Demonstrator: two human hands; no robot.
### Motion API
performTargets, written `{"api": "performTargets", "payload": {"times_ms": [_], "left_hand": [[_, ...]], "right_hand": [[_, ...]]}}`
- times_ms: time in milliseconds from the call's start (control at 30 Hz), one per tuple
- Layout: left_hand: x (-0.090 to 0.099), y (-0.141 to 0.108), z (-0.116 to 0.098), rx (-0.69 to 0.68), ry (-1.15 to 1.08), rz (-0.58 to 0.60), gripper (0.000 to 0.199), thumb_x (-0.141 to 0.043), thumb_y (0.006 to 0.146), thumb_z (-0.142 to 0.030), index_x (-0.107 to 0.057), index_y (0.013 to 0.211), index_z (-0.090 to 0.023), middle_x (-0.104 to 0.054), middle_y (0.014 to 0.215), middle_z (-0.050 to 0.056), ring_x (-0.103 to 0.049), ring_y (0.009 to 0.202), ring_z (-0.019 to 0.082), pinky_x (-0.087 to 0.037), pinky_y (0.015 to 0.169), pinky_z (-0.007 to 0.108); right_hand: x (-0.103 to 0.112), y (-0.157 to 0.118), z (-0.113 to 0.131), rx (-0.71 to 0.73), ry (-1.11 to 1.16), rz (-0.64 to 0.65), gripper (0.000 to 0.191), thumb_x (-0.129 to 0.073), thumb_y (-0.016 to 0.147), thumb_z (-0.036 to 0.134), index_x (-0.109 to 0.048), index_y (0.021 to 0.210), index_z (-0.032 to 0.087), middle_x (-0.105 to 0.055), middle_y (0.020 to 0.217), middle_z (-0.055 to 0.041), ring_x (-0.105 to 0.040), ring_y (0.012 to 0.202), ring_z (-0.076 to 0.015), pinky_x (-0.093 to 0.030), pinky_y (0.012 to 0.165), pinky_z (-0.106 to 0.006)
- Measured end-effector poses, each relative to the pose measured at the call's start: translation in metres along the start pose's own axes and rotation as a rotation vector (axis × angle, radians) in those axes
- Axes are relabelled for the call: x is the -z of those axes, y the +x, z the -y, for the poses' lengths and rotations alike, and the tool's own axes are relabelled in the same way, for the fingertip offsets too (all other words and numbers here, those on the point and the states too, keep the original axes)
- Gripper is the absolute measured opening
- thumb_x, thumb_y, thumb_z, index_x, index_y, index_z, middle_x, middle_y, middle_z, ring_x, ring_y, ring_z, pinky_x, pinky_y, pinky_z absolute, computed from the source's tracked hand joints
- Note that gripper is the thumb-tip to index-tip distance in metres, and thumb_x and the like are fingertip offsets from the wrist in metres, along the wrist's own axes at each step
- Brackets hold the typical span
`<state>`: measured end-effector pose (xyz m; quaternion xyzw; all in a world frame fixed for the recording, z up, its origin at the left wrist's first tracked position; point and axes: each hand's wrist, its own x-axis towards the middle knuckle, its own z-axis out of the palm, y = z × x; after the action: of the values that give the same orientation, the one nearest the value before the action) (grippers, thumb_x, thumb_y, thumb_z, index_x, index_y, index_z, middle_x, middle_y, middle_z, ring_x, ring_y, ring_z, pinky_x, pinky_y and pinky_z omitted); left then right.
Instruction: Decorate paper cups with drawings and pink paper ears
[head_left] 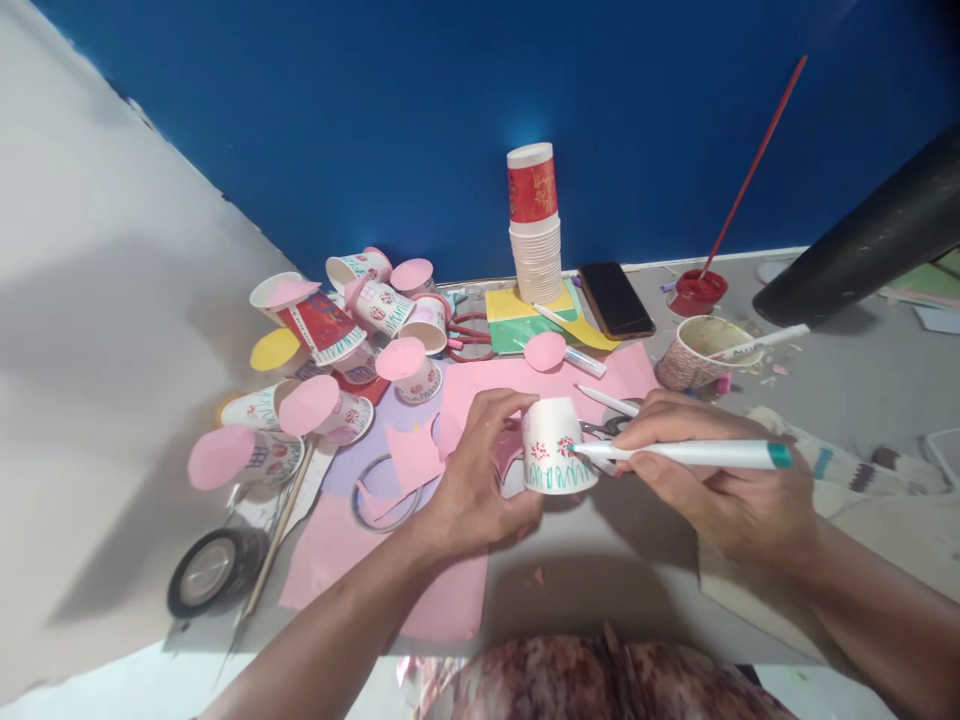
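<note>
Mottled clothing [555, 688], then paper cup [553, 428] in grasp of left hand [480, 470], marker [701, 455] in grasp of right hand [739, 500].

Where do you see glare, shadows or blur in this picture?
Head view: glow on the blue wall above the stacked cups; same view: shadows on the table below the held cup and across the pale wall; same view: the cup's marks slightly soft.

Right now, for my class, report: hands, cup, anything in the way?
Left hand holding cup, wide end down. Right hand holding pen at red dots. Nothing between pen and cup.
</note>
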<state>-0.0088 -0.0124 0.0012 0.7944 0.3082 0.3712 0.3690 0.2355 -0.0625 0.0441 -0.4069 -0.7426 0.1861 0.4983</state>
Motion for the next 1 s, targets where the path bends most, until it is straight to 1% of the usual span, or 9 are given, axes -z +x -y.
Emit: {"api": "performTargets", "payload": {"times_ms": [167, 333, 433, 600, 733, 833, 1000], "left_hand": [[0.0002, 0.0, 0.0, 0.003, -0.006, -0.004, 0.084, -0.069, 0.064, -0.009, -0.05, 0.143, -0.031, -0.051, 0.136, 0.009, -0.053, 0.131, 0.03, -0.053, 0.11, 0.045], [-0.0004, 0.0001, 0.0005, 0.023, -0.001, -0.008, 0.084, -0.069, 0.064, -0.009, -0.05, 0.143, -0.03, -0.05, 0.136, 0.009, -0.053, 0.132, 0.031, -0.054, 0.109, 0.046], [-0.0013, 0.0, 0.001, 0.022, -0.002, -0.01, 0.084, -0.07, 0.064, -0.009, -0.05, 0.143, -0.031, -0.051, 0.137, 0.009, -0.053, 0.132, 0.031, -0.054, 0.109, 0.046], [-0.0027, -0.0009, 0.0032, 0.019, -0.04, -0.03, 0.085, -0.07, 0.065, -0.008, -0.051, 0.144, -0.031, -0.051, 0.137, 0.009, -0.054, 0.132, 0.03, -0.053, 0.111, 0.048], [-0.0029, -0.0017, 0.0051, 0.021, -0.053, -0.03, 0.085, -0.07, 0.065, -0.007, -0.051, 0.144, -0.031, -0.051, 0.137, 0.009, -0.053, 0.133, 0.03, -0.054, 0.11, 0.047], [-0.0029, -0.0018, 0.0054, 0.026, -0.084, -0.033, 0.085, -0.071, 0.065, -0.009, -0.051, 0.144, -0.031, -0.05, 0.138, 0.009, -0.053, 0.133, 0.031, -0.053, 0.111, 0.049], [-0.0021, -0.0016, 0.003, 0.052, -0.06, -0.015, 0.085, -0.069, 0.064, -0.008, -0.051, 0.143, -0.031, -0.049, 0.139, 0.009, -0.052, 0.135, 0.031, -0.053, 0.112, 0.048]], "right_hand": [[0.0005, 0.0009, 0.0003, 0.006, 0.0, 0.019, 0.014, -0.068, 0.092, 0.012, -0.075, 0.096, 0.023, -0.077, 0.077, -0.0017, -0.07, 0.067, -0.0181, -0.055, 0.061, -0.032], [0.0009, 0.0031, 0.0024, 0.038, 0.002, -0.005, 0.017, -0.067, 0.09, 0.009, -0.075, 0.097, 0.023, -0.076, 0.076, -0.0016, -0.068, 0.065, -0.018, -0.055, 0.059, -0.032], [0.0014, 0.0037, 0.0029, 0.041, 0.0, 0.004, 0.018, -0.066, 0.09, 0.009, -0.075, 0.097, 0.023, -0.076, 0.075, -0.0019, -0.068, 0.064, -0.019, -0.055, 0.058, -0.033], [0.0034, 0.0008, 0.0012, 0.025, -0.016, -0.015, 0.019, -0.065, 0.091, 0.009, -0.073, 0.099, 0.024, -0.075, 0.075, -0.0019, -0.068, 0.065, -0.0189, -0.054, 0.059, -0.034], [0.0041, -0.0031, -0.0009, 0.011, -0.009, 0.003, 0.018, -0.064, 0.092, 0.008, -0.072, 0.099, 0.023, -0.074, 0.077, -0.0024, -0.068, 0.068, -0.0185, -0.054, 0.062, -0.035], [0.0035, -0.0031, -0.001, 0.001, -0.011, -0.006, 0.017, -0.064, 0.092, 0.009, -0.073, 0.098, 0.023, -0.073, 0.076, -0.0021, -0.068, 0.066, -0.0184, -0.054, 0.06, -0.035], [0.0015, 0.0013, 0.0015, 0.04, -0.031, -0.023, 0.017, -0.064, 0.091, 0.009, -0.072, 0.096, 0.023, -0.074, 0.074, -0.0012, -0.067, 0.063, -0.0182, -0.054, 0.057, -0.034]]}}
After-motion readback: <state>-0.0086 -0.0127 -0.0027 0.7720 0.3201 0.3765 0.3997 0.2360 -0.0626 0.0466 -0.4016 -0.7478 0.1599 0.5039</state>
